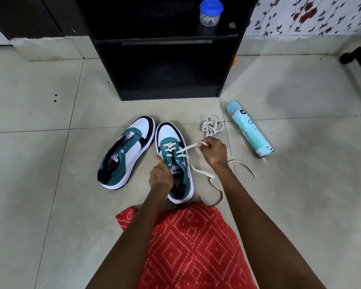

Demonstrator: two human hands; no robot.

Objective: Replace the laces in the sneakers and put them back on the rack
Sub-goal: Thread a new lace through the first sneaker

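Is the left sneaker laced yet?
No: the left sneaker shows empty eyelets and no lace, while a loose lace lies bundled on the floor beside the spray can.

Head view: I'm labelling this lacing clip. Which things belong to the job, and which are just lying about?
Job: half-laced sneaker, held by left hand; lace, pinched by right hand; unlaced sneaker; loose lace; rack.
Lying about: spray can; jar on the rack's shelf.
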